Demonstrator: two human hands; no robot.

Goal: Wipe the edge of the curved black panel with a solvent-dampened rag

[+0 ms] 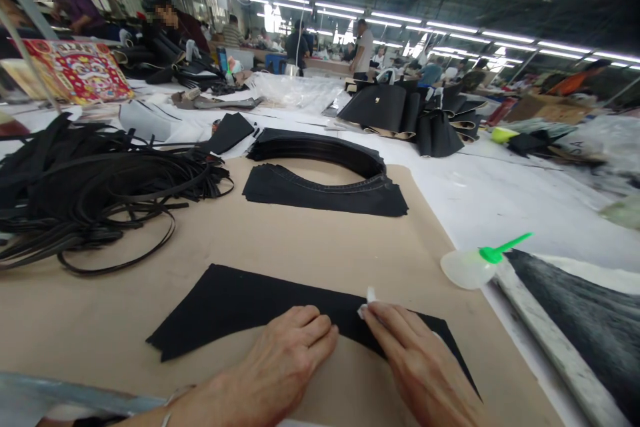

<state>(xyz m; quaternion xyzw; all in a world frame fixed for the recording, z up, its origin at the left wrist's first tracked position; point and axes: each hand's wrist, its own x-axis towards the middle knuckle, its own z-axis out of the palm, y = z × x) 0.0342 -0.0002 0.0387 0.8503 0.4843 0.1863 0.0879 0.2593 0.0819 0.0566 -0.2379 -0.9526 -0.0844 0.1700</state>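
Observation:
A black curved panel, apparently leather or fabric, lies flat on brown paper in front of me. My left hand presses on its inner curved edge near the middle, with the fingers close together and bent; the thumb is hidden. To the right, my right hand rests over the same panel, fingers pressed together around a small white scrap, maybe tissue or cloth. Only the scrap's tip shows past the fingertips. Beyond them, more black curved panels lie stacked, some with a stitched-looking inner edge.
A heap of black strips spreads at the left. On the right lies a clear squeeze bottle with a green nozzle, beside a pale bar. Black pieces stand farther back. Brown paper covers the white table. Other people work behind.

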